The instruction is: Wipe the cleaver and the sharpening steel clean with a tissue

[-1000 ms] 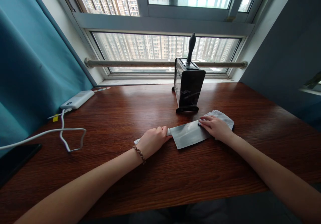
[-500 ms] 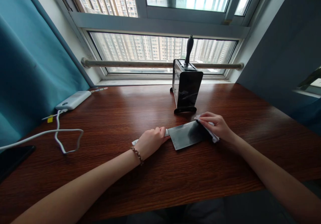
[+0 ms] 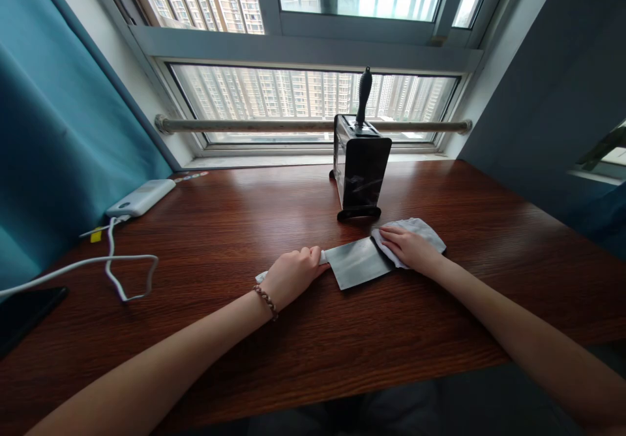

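A cleaver [image 3: 359,263] lies flat on the brown wooden table, its wide grey blade pointing right. My left hand [image 3: 298,273] is wrapped around its white handle, which shows at both ends of the fist. On the blade's far end, a white cloth [image 3: 424,231] is spread over the metal and onto the table. My right hand [image 3: 408,248] holds this cloth down, fingers together on top of it and pressing it against the blade. The blade's tip is hidden under the cloth.
A black knife block [image 3: 364,172] with one black-handled tool upright in it stands behind the blade. At left are a white power bank [image 3: 141,197], its white cable [image 3: 113,266] and a dark flat device [image 3: 29,319]. The window is behind.
My right hand has turned flatter over the cloth, and the cloth, bunched before, is now spread across the blade's end. My left hand keeps its hold on the cleaver.
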Action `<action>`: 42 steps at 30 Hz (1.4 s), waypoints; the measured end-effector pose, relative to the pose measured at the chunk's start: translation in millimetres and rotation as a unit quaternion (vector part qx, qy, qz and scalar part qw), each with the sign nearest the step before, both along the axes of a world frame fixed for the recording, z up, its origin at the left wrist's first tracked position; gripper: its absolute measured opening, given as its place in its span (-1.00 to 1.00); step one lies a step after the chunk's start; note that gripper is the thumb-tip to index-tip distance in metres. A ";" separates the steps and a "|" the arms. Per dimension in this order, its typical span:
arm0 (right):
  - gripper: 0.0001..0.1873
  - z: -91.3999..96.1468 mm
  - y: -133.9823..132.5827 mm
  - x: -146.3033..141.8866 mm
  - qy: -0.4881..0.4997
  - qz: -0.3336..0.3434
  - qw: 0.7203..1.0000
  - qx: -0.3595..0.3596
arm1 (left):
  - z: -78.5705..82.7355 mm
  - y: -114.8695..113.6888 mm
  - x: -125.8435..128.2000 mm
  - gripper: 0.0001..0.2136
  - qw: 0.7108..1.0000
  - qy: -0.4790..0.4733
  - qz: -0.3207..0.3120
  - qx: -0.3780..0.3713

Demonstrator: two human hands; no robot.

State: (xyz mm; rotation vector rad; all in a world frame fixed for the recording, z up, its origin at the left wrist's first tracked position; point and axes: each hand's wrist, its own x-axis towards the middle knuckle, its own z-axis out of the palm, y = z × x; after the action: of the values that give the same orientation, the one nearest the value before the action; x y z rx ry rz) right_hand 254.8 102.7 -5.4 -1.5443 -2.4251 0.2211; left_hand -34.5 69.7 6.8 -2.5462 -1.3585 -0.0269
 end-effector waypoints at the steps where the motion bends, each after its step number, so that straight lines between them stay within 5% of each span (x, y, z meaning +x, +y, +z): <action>1: -0.54 0.9 0.3 0.9 -0.020 -0.019 1.000 0.009 | 0.0 -0.1 0.0 -0.69 1.000 0.000 0.001 0.000; 11: -0.63 10.1 -6.9 1.2 -0.163 -0.179 0.968 0.064 | -1.5 1.3 -0.3 -0.68 1.000 0.002 0.002 -0.001; 18: -0.69 15.7 -1.1 17.5 -0.091 -0.125 0.988 0.010 | -1.8 1.1 0.1 -0.69 1.000 0.006 0.003 0.000; 27: -0.20 16.8 -4.8 13.2 0.053 -0.007 0.990 -0.132 | 0.5 0.9 1.4 -0.68 1.000 0.014 0.008 0.000; 33: -0.15 19.0 2.2 28.9 0.103 -0.034 0.978 -0.178 | 1.4 -0.7 1.1 -0.68 1.000 0.015 0.005 0.001; 42: -0.38 22.2 7.7 38.4 0.000 -0.097 0.985 -0.143 | -0.3 0.2 0.9 -0.68 1.000 0.018 -0.002 0.007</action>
State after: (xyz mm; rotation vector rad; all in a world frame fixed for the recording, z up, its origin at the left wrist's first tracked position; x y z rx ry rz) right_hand 293.1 110.4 16.8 -1.8859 -2.3010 0.5517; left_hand -33.6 69.9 6.5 -2.5251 -1.3367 0.0083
